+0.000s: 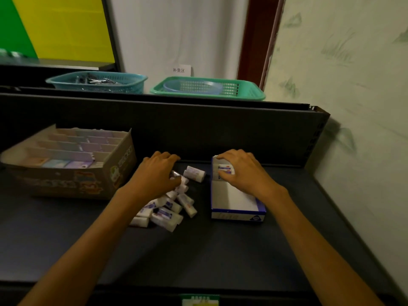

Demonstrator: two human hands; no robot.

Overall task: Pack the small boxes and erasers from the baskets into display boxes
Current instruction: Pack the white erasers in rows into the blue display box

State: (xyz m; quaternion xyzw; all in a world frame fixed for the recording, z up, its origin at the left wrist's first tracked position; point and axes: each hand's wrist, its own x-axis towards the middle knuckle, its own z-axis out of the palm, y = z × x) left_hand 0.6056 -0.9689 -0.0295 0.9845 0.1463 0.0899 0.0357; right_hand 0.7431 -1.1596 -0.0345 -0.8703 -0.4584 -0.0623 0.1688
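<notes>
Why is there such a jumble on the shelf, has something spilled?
Not a spill, it seems. The erasers lie in a loose heap at all angles beside the blue display box, whose near part shows bare. The left hand rests on the heap; the right hand presses erasers into the box's far end.

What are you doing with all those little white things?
A person is packing erasers into a blue display box. The right hand presses a few into the box's far end; most of it is empty. The left hand reaches into the loose pile on the shelf. A bigger divided box sits left.
</notes>
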